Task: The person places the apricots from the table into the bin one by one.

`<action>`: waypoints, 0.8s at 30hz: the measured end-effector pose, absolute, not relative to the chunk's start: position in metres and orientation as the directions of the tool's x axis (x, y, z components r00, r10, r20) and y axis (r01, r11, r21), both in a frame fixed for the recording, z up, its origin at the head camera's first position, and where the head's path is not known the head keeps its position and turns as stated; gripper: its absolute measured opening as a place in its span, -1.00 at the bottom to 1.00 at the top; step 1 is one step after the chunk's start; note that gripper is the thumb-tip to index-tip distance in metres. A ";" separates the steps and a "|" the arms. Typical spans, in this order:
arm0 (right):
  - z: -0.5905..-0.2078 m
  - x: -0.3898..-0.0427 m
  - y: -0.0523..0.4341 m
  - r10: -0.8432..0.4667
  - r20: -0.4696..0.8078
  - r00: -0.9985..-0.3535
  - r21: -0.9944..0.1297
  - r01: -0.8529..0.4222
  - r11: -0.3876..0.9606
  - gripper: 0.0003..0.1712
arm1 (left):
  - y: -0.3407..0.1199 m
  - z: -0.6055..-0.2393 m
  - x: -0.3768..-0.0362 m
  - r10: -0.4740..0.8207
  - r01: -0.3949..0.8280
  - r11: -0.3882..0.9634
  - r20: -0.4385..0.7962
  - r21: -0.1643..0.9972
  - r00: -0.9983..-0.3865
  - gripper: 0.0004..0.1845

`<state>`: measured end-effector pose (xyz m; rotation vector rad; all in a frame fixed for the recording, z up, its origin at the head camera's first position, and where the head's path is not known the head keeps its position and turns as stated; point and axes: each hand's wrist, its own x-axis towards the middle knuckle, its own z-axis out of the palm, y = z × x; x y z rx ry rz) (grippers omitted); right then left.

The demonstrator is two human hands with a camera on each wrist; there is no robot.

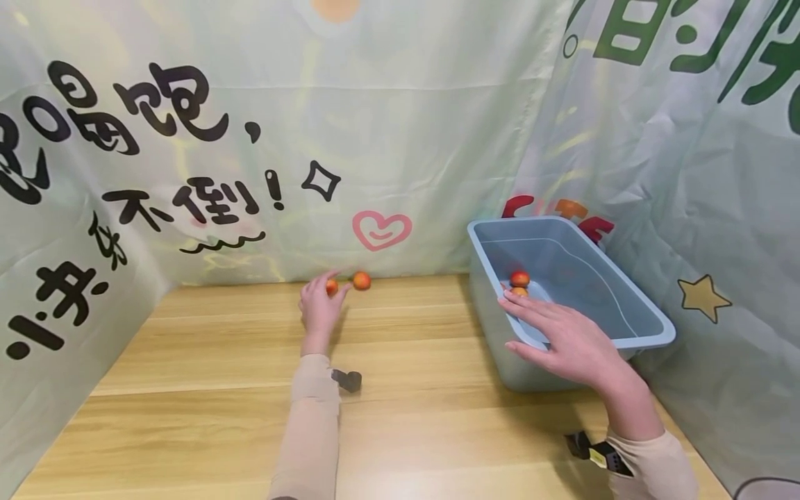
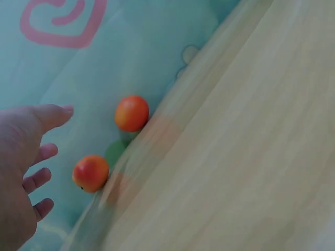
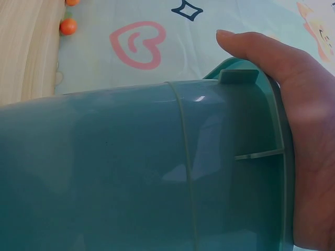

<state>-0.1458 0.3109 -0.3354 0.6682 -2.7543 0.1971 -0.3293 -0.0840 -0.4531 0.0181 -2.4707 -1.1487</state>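
Note:
At the back of the table, my left hand (image 1: pixel 320 305) reaches toward a small round orange-red fruit (image 1: pixel 332 287), partly covered by the fingers in the head view. In the left wrist view, the thumb and fingers are spread and stand apart from this fruit (image 2: pixel 91 173). A second, similar fruit (image 1: pixel 362 280) lies just to its right. My right hand (image 1: pixel 565 340) rests on the near left rim of a blue-grey plastic bin (image 1: pixel 478 260), fingers extended over the edge. Inside the bin lie a red-orange fruit (image 1: pixel 519 278) and an orange one (image 1: pixel 519 292), which is partly hidden.
A printed cloth (image 1: pixel 400 139) hangs behind the wooden table (image 1: pixel 219 375), with its bottom edge along the two loose fruits. More of that cloth rises along the left side and on the right, close beside the bin.

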 end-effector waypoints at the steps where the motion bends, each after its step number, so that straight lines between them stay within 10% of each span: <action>1: -0.335 -0.146 0.311 -0.426 0.320 -0.846 -0.061 -0.467 0.882 -0.24 | -0.086 -0.454 -0.330 -0.182 0.150 0.662 0.351 0.735 -0.919 -0.44; 24: -0.336 -0.144 0.310 -0.411 0.318 -0.854 -0.060 -0.451 0.891 -0.24 | -0.104 -0.465 -0.342 -0.060 0.033 0.755 0.119 0.654 -0.991 -0.38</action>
